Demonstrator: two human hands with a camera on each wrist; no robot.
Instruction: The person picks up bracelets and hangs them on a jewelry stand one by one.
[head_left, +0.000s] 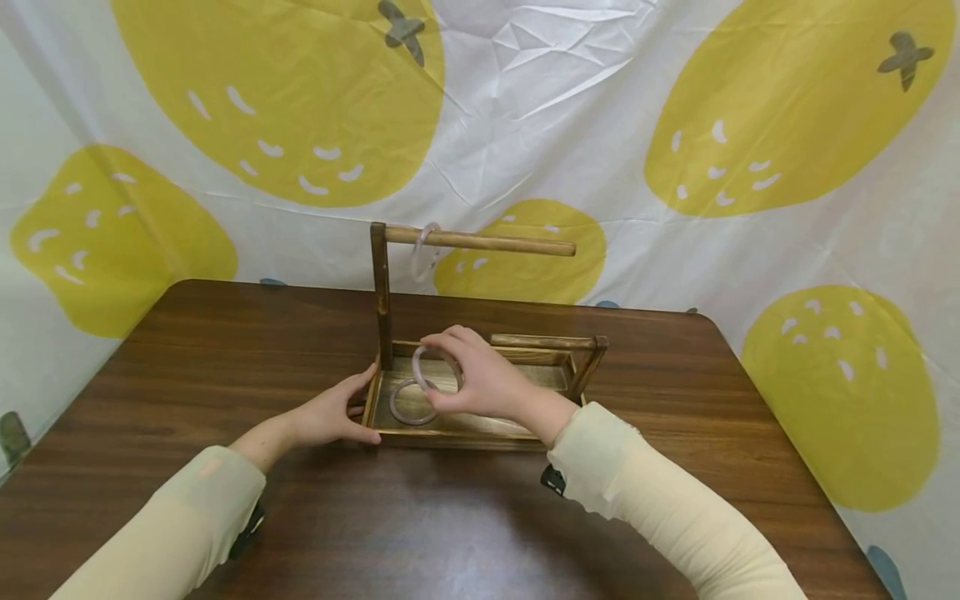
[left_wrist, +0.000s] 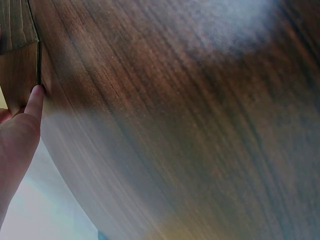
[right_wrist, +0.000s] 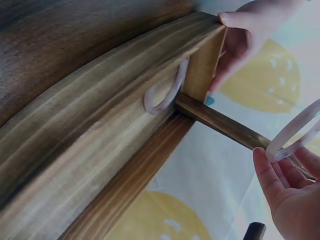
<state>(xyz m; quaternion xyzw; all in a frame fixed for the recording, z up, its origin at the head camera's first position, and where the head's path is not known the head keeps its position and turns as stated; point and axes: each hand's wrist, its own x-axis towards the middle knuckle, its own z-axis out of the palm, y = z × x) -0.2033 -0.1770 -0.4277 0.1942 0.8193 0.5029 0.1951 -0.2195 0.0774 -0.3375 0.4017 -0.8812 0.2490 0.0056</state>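
Note:
In the head view, a wooden jewelry stand [head_left: 465, 439] has a shallow tray base, a tall post with a long bar at the left and a low post with a short bar at the right. My left hand [head_left: 327, 414] grips the tray's left end, thumb at the front corner. Over the tray, my right hand [head_left: 486, 377] pinches a pale translucent bangle [right_wrist: 288, 131] between thumb and fingers. A second bangle [head_left: 411, 422] lies in the left part of the tray. A third bangle [head_left: 417, 257] hangs on the upper bar near the tall post.
The stand is on a dark brown wooden table [head_left: 262, 358], toward its far edge. Behind it hangs a white cloth [head_left: 525, 167] with large yellow fruit prints. The low right post [head_left: 587, 371] rises close to my right wrist.

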